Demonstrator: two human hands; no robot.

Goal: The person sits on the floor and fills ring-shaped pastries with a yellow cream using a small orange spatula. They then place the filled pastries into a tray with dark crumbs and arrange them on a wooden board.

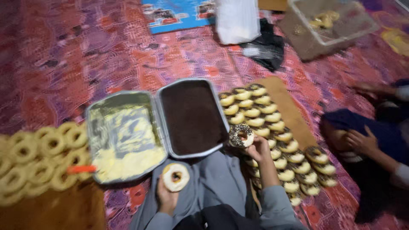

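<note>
My left hand (166,196) holds a ring donut with pale cream on top (176,176), low over my grey-clad lap. My right hand (257,149) holds a donut coated in dark sprinkles (241,135) at the right edge of a metal tray of dark sprinkles (192,117). Beside it on the left lies a metal tray of pale yellow cream (123,138), with an orange-handled tool (81,169) at its lower left corner. Rows of topped donuts (272,127) lie on a brown board (286,104) to the right.
Plain donuts (40,157) are piled on a brown board at the left. Another person's hands (360,140) rest at the right on a dark cloth. Farther back lie a white bag (237,19), a black bag (266,47), a clear container (332,21) and a blue printed sheet (177,15) on the patterned red carpet.
</note>
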